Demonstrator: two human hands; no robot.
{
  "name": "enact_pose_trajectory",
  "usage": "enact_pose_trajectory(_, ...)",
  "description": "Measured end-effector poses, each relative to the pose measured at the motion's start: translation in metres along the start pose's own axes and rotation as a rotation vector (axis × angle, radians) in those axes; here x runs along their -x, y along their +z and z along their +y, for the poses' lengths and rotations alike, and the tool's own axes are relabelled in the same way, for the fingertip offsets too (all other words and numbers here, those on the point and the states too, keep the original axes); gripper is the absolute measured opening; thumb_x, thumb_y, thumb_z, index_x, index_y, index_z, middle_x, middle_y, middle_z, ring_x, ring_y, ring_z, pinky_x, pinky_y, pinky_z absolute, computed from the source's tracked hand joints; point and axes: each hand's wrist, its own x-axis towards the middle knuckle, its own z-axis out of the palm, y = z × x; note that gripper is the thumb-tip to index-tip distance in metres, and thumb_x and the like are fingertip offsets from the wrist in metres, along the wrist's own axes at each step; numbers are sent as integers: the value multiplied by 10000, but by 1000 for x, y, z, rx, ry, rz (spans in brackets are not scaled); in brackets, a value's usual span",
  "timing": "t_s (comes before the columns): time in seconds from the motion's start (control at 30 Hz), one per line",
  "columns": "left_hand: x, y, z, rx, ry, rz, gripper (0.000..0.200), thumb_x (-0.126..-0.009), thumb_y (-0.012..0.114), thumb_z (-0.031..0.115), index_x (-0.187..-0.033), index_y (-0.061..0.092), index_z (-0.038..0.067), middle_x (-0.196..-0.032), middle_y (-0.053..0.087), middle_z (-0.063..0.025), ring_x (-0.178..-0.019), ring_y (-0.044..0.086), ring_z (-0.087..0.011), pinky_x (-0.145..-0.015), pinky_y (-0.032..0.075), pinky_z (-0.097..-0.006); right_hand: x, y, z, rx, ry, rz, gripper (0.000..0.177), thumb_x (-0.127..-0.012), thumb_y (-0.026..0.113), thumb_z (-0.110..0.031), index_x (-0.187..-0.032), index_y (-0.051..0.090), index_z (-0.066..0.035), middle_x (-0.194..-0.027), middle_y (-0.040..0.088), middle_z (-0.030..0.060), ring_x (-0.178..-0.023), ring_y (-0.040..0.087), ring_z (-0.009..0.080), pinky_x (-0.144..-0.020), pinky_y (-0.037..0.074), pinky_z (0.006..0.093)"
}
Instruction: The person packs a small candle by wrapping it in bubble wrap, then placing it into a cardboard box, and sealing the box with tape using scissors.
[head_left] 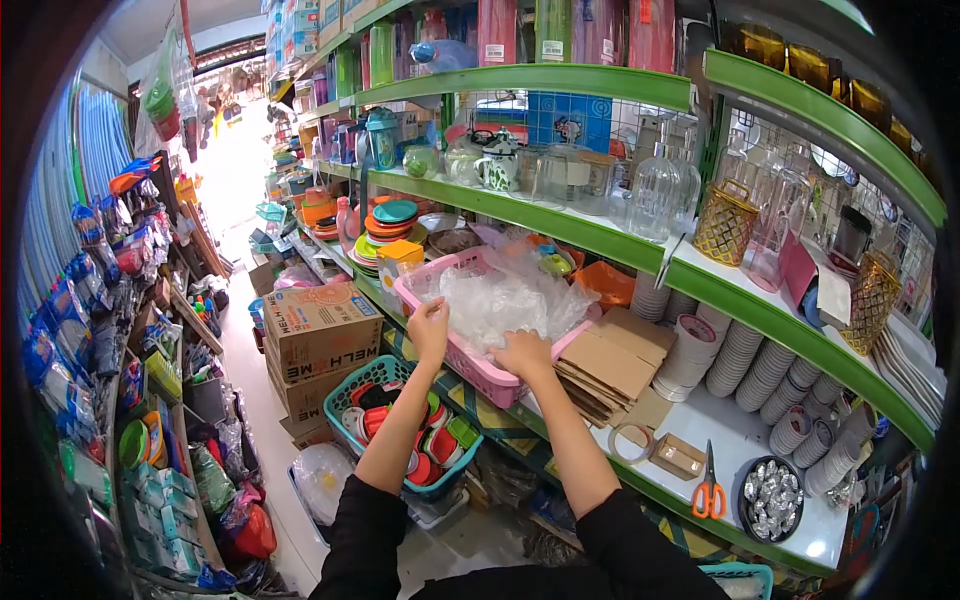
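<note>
A pink plastic basket [470, 362] sits on the lower shelf in front of me, heaped with crumpled clear plastic bags [495, 300]. At the basket's left side is my left hand [430, 328], its fingers curled in a pinch; whatever they hold is too small to make out. My right hand [522, 354] reaches over the front rim into the bags, and its fingers are bent into the plastic, with the fingertips partly hidden. Just right of the basket lie flat pieces of cardboard [618, 350].
Orange-handled scissors [709, 495], a tape roll [631, 441] and a black bowl of foil-wrapped pieces [771, 498] are on the shelf. Below stands a teal basket [345, 385] of colourful lids. Cardboard boxes [325, 330] are stacked left, beside the aisle. Glassware fills the shelf above.
</note>
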Motion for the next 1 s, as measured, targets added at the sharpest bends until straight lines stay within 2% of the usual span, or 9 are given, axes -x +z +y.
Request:
enact_pose_trajectory(0.07, -3, -1, -10, 153, -15, -5, 264, -840, 613, 98, -1067, 585, -35, -1005, 643, -136, -833, 656, -199, -748, 514, -277, -1, -1, -2, 42, 38, -30, 596, -786, 522, -570, -1102, 628, -77, -1168, 593, 134, -1140, 495, 318, -928, 376, 509)
enact_pose_trajectory(0.2, 0, 0, -2, 484, 15, 21, 274, -858, 601, 72, -1094, 521, -39, -951, 608, -88, -829, 645, -178, -742, 507, -255, -2, 5, 0, 51, 47, 41, 660, -768, 521, -619, -1097, 620, -56, -1138, 609, 145, -1120, 509, 343, -903, 409, 490)
enact_pose_trajectory(0.27, -3, -3, 6, 785, -171, 84, 278, -876, 587, 69, -1118, 474, -6, -928, 571, -57, -859, 625, -182, -724, 508, -262, -5, 8, 2, 40, 79, 67, 684, -756, 548, -612, -1112, 599, -30, -1159, 594, 164, -1122, 505, 348, -903, 407, 490)
enact_pose_trajectory(0.4, -16, -21, 22, 867, -177, 100, 250, -891, 571, 65, -1112, 476, -5, -993, 541, -68, -911, 590, -180, -765, 523, -295, -8, 7, 2, 20, 74, 38, 711, -745, 583, -591, -1151, 553, -10, -1173, 581, 178, -1123, 503, 359, -906, 401, 498)
enact_pose_trajectory(0.5, -21, -34, 36, 969, -109, 157, 201, -919, 520, 51, -1102, 466, -12, -1072, 470, -88, -978, 548, -196, -887, 514, -396, -5, 5, 1, 8, 131, 19, 699, -757, 584, -544, -1247, 480, -56, -1213, 548, 180, -1164, 469, 356, -949, 351, 530)
enact_pose_trajectory(0.7, -29, -73, 81, 1076, 53, 331, 170, -935, 491, 57, -1091, 491, -9, -1047, 487, -73, -940, 534, -173, -857, 512, -384, 1, 0, 0, -7, 39, 19, 578, -786, 576, -512, -1263, 487, -198, -1221, 515, 191, -1167, 440, 370, -941, 331, 561)
enact_pose_trajectory(0.8, -25, -95, 97, 1056, 103, 343, 161, -948, 470, 77, -1085, 518, 7, -1055, 500, -67, -915, 531, -151, -799, 525, -372, 7, 0, -3, 76, 53, 134, 462, -857, 509, -475, -1209, 534, -177, -1197, 500, 168, -1147, 432, 367, -918, 361, 551)
enact_pose_trajectory(0.87, -14, -109, 122, 1081, 129, 417, 164, -954, 450, 77, -1090, 520, 17, -1062, 505, -60, -912, 530, -150, -772, 536, -360, 7, 4, 6, -35, -58, 256, 361, -900, 463, -377, -1164, 574, -157, -1185, 469, 149, -1140, 413, 349, -941, 326, 568)
enact_pose_trajectory(1.0, 4, -129, 154, 1011, 137, 439, 168, -960, 426, 74, -1090, 519, 19, -1054, 505, -60, -910, 530, -145, -731, 557, -344, 6, 10, 4, -73, -196, 476, 336, -911, 430, -316, -1079, 617, -93, -1217, 456, 141, -1171, 390, 325, -956, 291, 600)
